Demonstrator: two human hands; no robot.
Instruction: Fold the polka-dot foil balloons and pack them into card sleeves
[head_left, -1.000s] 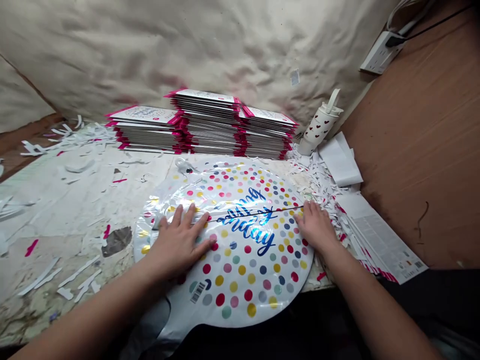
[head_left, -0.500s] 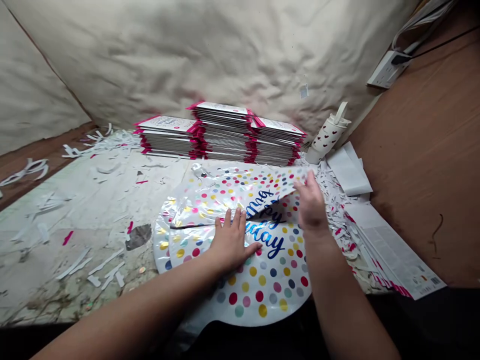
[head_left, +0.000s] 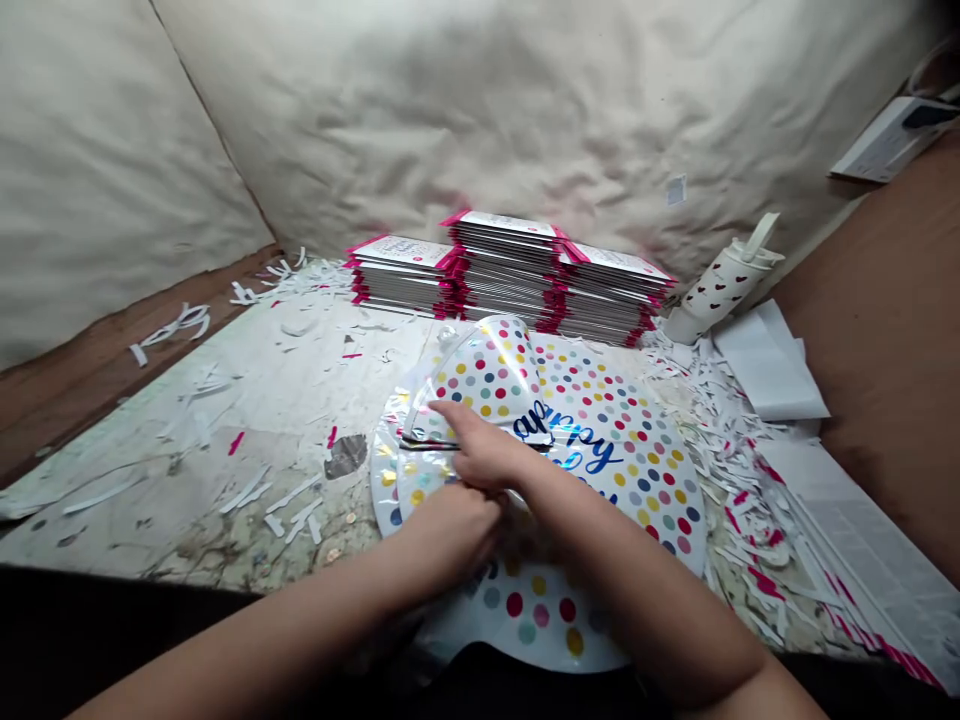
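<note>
Flat white foil balloons [head_left: 660, 470] with coloured dots and blue lettering lie stacked in front of me. The top foil balloon [head_left: 487, 375] is folded over on itself, its rounded fold standing up at the back. My right hand [head_left: 487, 450] reaches across to the left over its front edge; the index finger points out along the foil while the other fingers curl in at the edge. Just below, against the right hand, my left hand [head_left: 465, 515] is closed and rests on the stack. Its fingertips are hidden.
Stacks of pink-edged printed packets [head_left: 510, 270] stand against the draped back wall. A white tumbler with hearts [head_left: 720, 290] is at the back right, near paper scraps [head_left: 697, 400] and white sheets [head_left: 772, 360]. More packets [head_left: 862, 530] lie along the right side.
My right hand has brought the balloon's right part over to the left, folding it. My left hand has gone from flat and spread to closed. The view has shifted left.
</note>
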